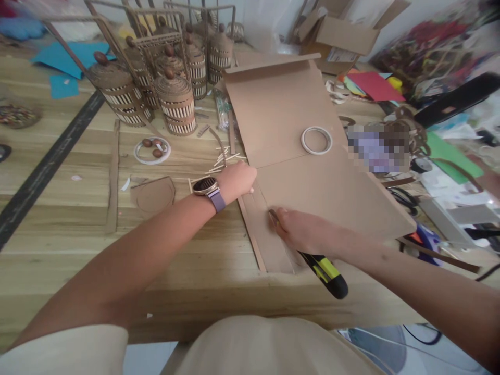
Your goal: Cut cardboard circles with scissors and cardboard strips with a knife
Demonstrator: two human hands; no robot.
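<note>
A large sheet of brown cardboard point(289, 112) lies across the table, with a crease over its middle and a narrow strip point(250, 234) along its left edge. My left hand point(237, 179), with a watch at the wrist, is closed and rests on that edge; whatever its fingers hold is hidden. In my right hand point(307, 229) is a yellow and black utility knife point(326, 273). Its front end points away from me, low over the near left part of the cardboard. A roll of white tape point(316, 140) lies on the sheet.
Several cardboard lanterns point(175, 104) with handles stand at the back left. Thin sticks point(222, 161) lie beyond my left hand. Another tape ring point(152, 151) encircles brown beads. An opened box point(339, 39) stands at the back; coloured paper point(375, 86) and clutter cover the right side.
</note>
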